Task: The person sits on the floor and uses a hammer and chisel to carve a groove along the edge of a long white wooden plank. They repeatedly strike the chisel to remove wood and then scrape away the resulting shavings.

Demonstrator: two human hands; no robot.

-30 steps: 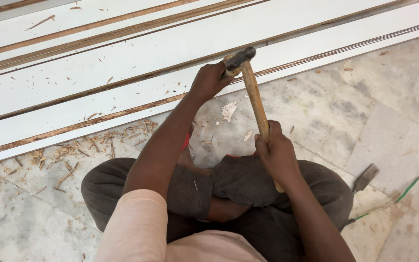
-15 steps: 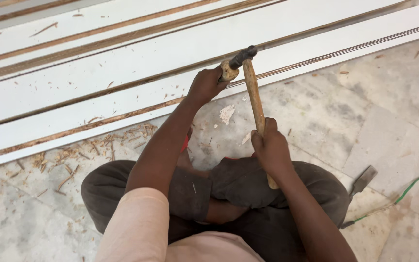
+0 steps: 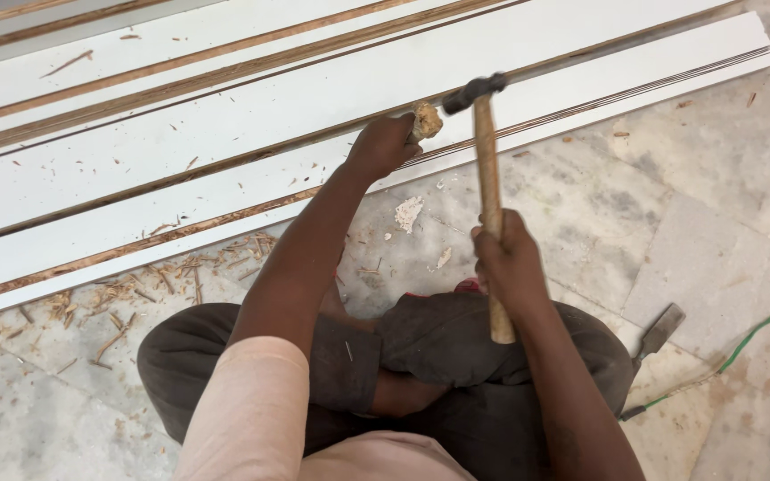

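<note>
The person sits cross-legged on the stone floor (image 3: 688, 178), and the right hand (image 3: 508, 263) is wrapped tight around the wooden handle of a hammer (image 3: 488, 187), gripping it about midway. The dark hammer head sits just above and to the right of the left hand (image 3: 383, 144), nearly touching the small block of wood (image 3: 426, 121) which that hand pinches at its fingertips against the edge of the white boards (image 3: 225, 134).

Compared with half a second ago, the hammer has swung slightly upright: the handle stands steeper now, and the right hand has shifted a little higher and further from the knees. The head looks to hover just beside the block, much as before; whether it touches I cannot tell. The left hand has kept its place on the board's edge.

Wood shavings (image 3: 126, 298) lie scattered well to the left of the left arm. A chisel-like tool (image 3: 652, 343) lies on the floor to the right of the right arm, near a green cable (image 3: 764, 325).
</note>
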